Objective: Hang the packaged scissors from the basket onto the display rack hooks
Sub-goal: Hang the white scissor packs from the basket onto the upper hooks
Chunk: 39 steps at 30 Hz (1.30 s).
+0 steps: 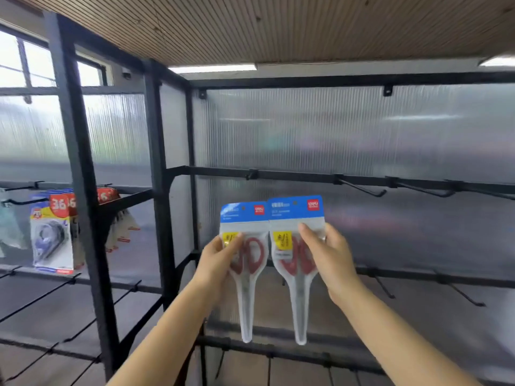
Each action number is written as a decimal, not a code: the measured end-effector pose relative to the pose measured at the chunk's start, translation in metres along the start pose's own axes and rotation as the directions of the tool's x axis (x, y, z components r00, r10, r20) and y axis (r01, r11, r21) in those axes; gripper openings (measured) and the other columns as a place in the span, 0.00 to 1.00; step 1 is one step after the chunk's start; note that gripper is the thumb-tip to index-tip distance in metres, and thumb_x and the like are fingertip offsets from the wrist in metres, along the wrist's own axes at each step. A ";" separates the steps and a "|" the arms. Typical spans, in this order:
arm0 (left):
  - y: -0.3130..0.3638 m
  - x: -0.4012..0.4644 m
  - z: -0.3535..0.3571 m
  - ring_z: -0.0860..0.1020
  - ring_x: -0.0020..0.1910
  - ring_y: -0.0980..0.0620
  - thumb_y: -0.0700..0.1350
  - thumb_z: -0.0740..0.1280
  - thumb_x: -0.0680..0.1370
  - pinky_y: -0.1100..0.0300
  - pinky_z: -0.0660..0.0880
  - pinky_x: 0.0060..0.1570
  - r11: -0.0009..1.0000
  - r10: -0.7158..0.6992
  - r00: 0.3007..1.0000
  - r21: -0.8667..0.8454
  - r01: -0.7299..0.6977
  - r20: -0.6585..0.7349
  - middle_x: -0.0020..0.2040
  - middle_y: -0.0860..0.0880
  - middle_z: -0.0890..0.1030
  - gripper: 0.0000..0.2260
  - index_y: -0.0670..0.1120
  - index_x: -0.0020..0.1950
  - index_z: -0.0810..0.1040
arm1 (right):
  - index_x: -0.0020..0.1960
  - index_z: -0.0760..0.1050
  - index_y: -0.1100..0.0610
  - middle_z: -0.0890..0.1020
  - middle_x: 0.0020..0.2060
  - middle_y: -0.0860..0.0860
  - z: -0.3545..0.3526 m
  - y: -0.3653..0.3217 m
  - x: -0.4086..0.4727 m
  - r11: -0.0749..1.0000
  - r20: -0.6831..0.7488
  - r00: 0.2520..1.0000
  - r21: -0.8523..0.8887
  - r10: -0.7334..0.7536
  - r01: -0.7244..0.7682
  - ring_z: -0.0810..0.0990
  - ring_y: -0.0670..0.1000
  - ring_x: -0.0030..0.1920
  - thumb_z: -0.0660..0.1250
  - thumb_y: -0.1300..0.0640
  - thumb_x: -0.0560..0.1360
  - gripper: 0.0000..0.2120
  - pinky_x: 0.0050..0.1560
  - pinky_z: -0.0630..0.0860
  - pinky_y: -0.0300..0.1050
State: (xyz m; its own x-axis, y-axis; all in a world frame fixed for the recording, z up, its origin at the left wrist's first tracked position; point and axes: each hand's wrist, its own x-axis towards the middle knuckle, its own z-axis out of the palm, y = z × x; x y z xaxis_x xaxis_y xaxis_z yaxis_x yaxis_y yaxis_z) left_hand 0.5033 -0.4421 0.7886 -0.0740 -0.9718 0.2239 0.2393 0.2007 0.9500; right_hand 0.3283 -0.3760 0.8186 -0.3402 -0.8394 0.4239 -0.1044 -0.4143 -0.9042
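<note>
Two packs of red-handled scissors with blue header cards are held upright, side by side, in front of the display rack. My left hand (220, 257) grips the left scissors pack (246, 291) at its handle part. My right hand (328, 254) grips the right scissors pack (296, 213) the same way. Both header cards sit just below the upper black rail (292, 175). A short hook (252, 174) is right above the packs, and longer bare hooks (362, 188) stick out to the right. The basket is out of view.
A lower rail with more bare hooks (386, 288) runs behind my right hand. Black uprights (158, 190) divide the rack. On the left section hang correction tape packs (53, 235). Ribbed translucent panels back the rack.
</note>
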 end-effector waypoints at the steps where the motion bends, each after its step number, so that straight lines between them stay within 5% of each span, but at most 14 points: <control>1: 0.006 0.003 -0.009 0.81 0.41 0.49 0.45 0.66 0.77 0.56 0.76 0.37 1.000 0.014 1.000 0.000 -0.014 -0.005 0.43 0.47 0.84 0.05 0.45 0.49 0.78 | 0.45 0.76 0.55 0.81 0.39 0.45 0.014 -0.001 0.004 1.000 -0.009 1.000 0.015 -0.005 0.005 0.80 0.36 0.35 0.65 0.57 0.77 0.02 0.35 0.74 0.28; 7: 0.020 0.025 -0.052 0.82 0.42 0.49 0.45 0.65 0.77 0.54 0.77 0.43 0.998 0.057 0.998 -0.012 -0.057 -0.018 0.42 0.48 0.84 0.05 0.47 0.51 0.78 | 0.44 0.75 0.54 0.80 0.37 0.43 0.077 0.000 0.033 0.999 -0.086 0.996 0.043 -0.013 0.017 0.78 0.38 0.37 0.64 0.54 0.78 0.05 0.36 0.74 0.29; 11: 0.019 0.040 -0.069 0.82 0.45 0.47 0.46 0.66 0.77 0.52 0.76 0.47 0.998 0.062 0.998 -0.020 -0.062 -0.013 0.43 0.49 0.84 0.05 0.47 0.51 0.78 | 0.40 0.74 0.51 0.80 0.37 0.44 0.099 0.002 0.051 1.000 -0.162 0.987 0.011 0.006 -0.004 0.78 0.42 0.39 0.64 0.51 0.78 0.08 0.43 0.75 0.41; 19: 0.020 0.062 -0.089 0.80 0.45 0.47 0.44 0.64 0.79 0.53 0.76 0.44 0.997 0.057 0.998 -0.051 -0.057 -0.001 0.44 0.47 0.83 0.04 0.47 0.49 0.77 | 0.40 0.75 0.53 0.81 0.39 0.48 0.124 0.009 0.077 0.998 -0.254 0.967 -0.062 0.011 -0.028 0.81 0.51 0.45 0.64 0.50 0.77 0.10 0.50 0.77 0.50; 29: 0.015 0.084 -0.094 0.81 0.50 0.47 0.46 0.64 0.78 0.48 0.76 0.53 0.997 0.052 0.998 -0.052 -0.049 0.048 0.47 0.47 0.83 0.05 0.48 0.51 0.78 | 0.38 0.74 0.56 0.80 0.35 0.47 0.136 0.009 0.091 0.995 -0.332 0.943 -0.098 -0.002 -0.032 0.79 0.48 0.38 0.63 0.46 0.77 0.16 0.34 0.73 0.40; 39: 0.011 0.098 -0.101 0.80 0.51 0.47 0.44 0.63 0.78 0.49 0.76 0.53 0.996 0.053 0.996 -0.073 -0.048 0.067 0.49 0.46 0.82 0.05 0.47 0.52 0.78 | 0.35 0.71 0.52 0.80 0.35 0.47 0.135 0.018 0.094 0.997 -0.425 0.904 -0.078 -0.048 0.016 0.82 0.50 0.41 0.64 0.48 0.77 0.14 0.44 0.80 0.48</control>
State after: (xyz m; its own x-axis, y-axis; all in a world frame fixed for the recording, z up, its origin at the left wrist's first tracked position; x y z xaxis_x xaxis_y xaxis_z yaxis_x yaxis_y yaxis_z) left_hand 0.5961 -0.5473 0.7995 -0.1260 -0.9493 0.2880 0.3129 0.2375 0.9196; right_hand 0.4204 -0.5100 0.8489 -0.6999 -0.5894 0.4035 -0.1820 -0.3991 -0.8987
